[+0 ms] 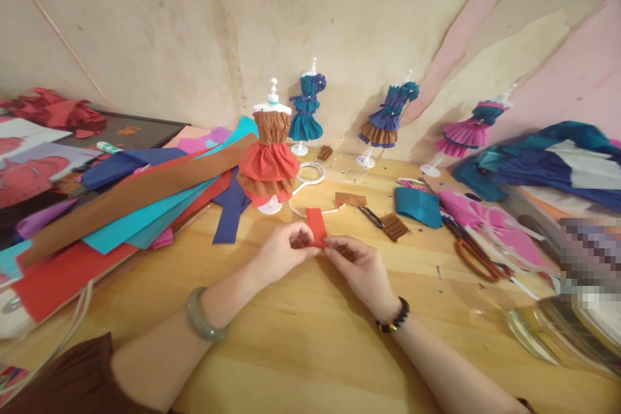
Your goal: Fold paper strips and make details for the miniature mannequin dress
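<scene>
A pale, wood-grained table (272, 356). Toward its far side stand a dress form in brown and red (270, 162), a teal dress form (305, 107), a blue and brown dress form (383, 121) and a pink and teal dress form (466, 136). Nearer lie a navy strip (226, 225), a looped white cord (320, 174), a brown pleated piece (396, 226), folded teal fabric (418, 207) and orange-handled scissors (478, 265). A clear glass vessel (548, 330) sits at the right.

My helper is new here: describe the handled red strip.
On the wooden table, find the mannequin in brown and red. Nearer and slightly rightward, left hand and right hand pinch the strip. Unlike the long red piece in the left pile, it is short.
</scene>
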Available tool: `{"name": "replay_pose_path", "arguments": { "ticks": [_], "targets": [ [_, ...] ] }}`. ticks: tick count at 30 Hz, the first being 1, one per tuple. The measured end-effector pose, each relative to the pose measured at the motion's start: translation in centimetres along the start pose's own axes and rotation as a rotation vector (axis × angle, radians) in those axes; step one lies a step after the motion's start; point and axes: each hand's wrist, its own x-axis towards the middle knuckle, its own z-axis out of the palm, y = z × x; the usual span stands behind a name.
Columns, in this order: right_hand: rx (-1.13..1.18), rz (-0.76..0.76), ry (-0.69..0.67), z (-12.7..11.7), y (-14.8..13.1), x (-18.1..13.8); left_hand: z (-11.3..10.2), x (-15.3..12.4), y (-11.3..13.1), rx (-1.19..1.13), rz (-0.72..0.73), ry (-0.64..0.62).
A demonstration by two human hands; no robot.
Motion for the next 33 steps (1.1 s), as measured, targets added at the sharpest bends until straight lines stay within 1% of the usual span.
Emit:
{"name": "replay_pose_path", "arguments": {
  "ticks": [3, 8, 11, 14, 16, 18, 23, 25, 28, 33],
  "targets": [
    [-0.058, -0.109, -0.008, 0.0, 0.1, 0.0, 0.1, 0.1, -0.5, -0.005, -0.002, 0.007],
    [-0.187, -0.297, -0.008, -0.1, 0.4, 0.1, 0.0, 0.1, -1.1, 0.069, 0.016, 0.03],
    [-0.249, -0.348, -0.009, -0.2, 0.7, 0.2, 0.0, 0.0, -1.2, 0.12, 0.026, 0.029],
    [-0.279, -0.356, -0.017, -0.3, 0.8, 0.2, -0.1, 0.0, -1.1, 0.157, 0.044, 0.039],
    [-0.272, -0.336, -0.014, -0.3, 0.7, 0.1, -0.1, 0.0, -1.1, 0.17, 0.058, 0.046],
    [-0.228, -0.272, -0.005, -0.1, 0.6, 0.1, -0.2, 0.0, -1.0, 0.174, 0.07, 0.052],
    [0.081, 0.004, -0.053, 0.1, 0.4, 0.2, -0.1, 0.1, -0.7, 0.154, 0.058, 0.055],
    [0.176, 0.077, -0.071, 0.0, 0.4, 0.3, -0.1, 0.1, -0.6, 0.129, 0.045, 0.053],
    [0.222, 0.116, -0.072, -0.2, 0.4, 0.4, -0.1, 0.1, -0.5, 0.101, 0.037, 0.042],
    [0.22, 0.1, -0.055, -0.3, 0.5, 0.4, -0.1, 0.0, -0.3, 0.089, 0.019, 0.038]
  ]
}}
